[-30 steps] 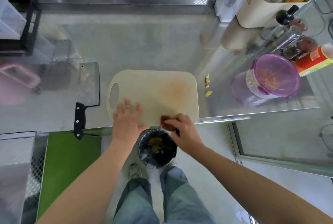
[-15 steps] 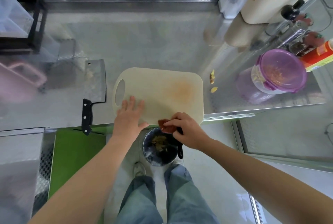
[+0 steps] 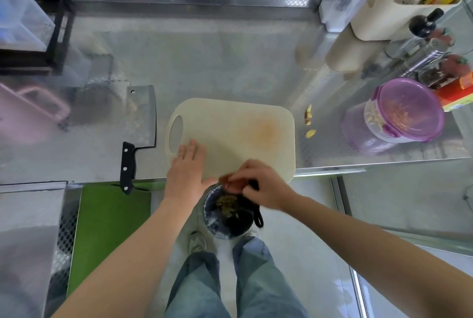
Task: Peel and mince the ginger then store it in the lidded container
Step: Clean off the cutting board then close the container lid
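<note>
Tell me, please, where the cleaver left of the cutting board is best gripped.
Take the cleaver by its black handle, coming from the near counter edge. The blade lies flat on the steel counter; the handle points toward the near edge, its end jutting past it, so fingers can likely curl under.

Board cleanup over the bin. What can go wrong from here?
1. The cleaver handle overhangs the counter edge beside the left hand; an arm bump may knock it off.
2. The right hand pinches a reddish-brown piece above the bin; scraps may miss it.
</note>
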